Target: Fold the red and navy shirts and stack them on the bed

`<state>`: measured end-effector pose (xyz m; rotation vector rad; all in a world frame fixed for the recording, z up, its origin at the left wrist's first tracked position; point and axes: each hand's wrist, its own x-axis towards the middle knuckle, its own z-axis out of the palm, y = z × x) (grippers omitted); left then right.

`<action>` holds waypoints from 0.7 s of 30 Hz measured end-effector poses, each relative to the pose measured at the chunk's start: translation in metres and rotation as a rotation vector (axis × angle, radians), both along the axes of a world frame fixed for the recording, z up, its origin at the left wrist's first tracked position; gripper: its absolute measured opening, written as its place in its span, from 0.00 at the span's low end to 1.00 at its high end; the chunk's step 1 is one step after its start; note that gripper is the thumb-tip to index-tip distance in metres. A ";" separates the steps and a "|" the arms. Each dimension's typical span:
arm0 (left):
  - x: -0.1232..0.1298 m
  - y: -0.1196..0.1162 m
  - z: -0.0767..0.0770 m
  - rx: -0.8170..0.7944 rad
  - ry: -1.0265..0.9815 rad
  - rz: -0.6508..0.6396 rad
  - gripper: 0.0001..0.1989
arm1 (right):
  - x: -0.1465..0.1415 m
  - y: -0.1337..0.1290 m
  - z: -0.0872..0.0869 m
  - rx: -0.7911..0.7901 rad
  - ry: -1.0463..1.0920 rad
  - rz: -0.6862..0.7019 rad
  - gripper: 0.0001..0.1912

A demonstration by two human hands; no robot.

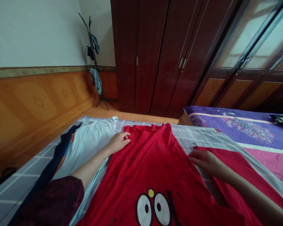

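Two garments lie on a grey checked bed sheet, with dark maroon cloth at the lower left of the view. Beyond the sheet, a metal coat rack hung with clothes stands near a dark red wardrobe. On the sheet, a pale blue garment with a navy band lies bunched beside a red T-shirt, which is spread across the middle with cartoon eyes printed near the bottom of the view.

The left hand sits at the shirt's upper left edge, its fingers curled on the fabric; whether they pinch it, I cannot tell. The right hand lies well apart and open at the shirt's right edge. A flap of red fabric runs out beyond it, toward a purple quilted bedspread.

A pull from the left hand could drag the shirt over the pale garment, because loose cloth beneath gives it little grip, leaving wrinkles. The right forearm, lying over the red flap, could rumple it if swept sideways.
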<state>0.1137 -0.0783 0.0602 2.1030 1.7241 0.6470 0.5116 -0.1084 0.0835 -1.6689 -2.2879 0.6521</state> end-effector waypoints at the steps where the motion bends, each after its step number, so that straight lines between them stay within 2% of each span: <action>1: 0.004 0.015 -0.010 0.020 0.011 0.044 0.18 | 0.001 0.021 -0.009 0.019 -0.001 -0.035 0.16; 4: 0.013 0.046 -0.028 0.051 0.033 0.106 0.24 | 0.002 0.071 -0.031 0.067 -0.049 -0.196 0.17; 7: 0.018 0.063 -0.033 0.079 0.052 0.090 0.26 | -0.008 0.106 -0.041 0.074 -0.085 -0.269 0.19; 11: 0.022 0.073 -0.035 0.118 0.028 0.106 0.12 | -0.031 0.138 -0.046 0.076 -0.108 -0.273 0.19; 14: 0.023 0.075 -0.036 0.144 -0.039 0.167 0.07 | -0.044 0.149 -0.050 0.106 -0.151 -0.315 0.19; 17: 0.021 0.077 -0.032 0.167 -0.141 0.237 0.06 | -0.049 0.149 -0.052 0.139 -0.184 -0.353 0.20; 21: 0.002 0.086 -0.019 0.230 -0.315 0.403 0.05 | -0.053 0.140 -0.052 0.173 -0.188 -0.313 0.16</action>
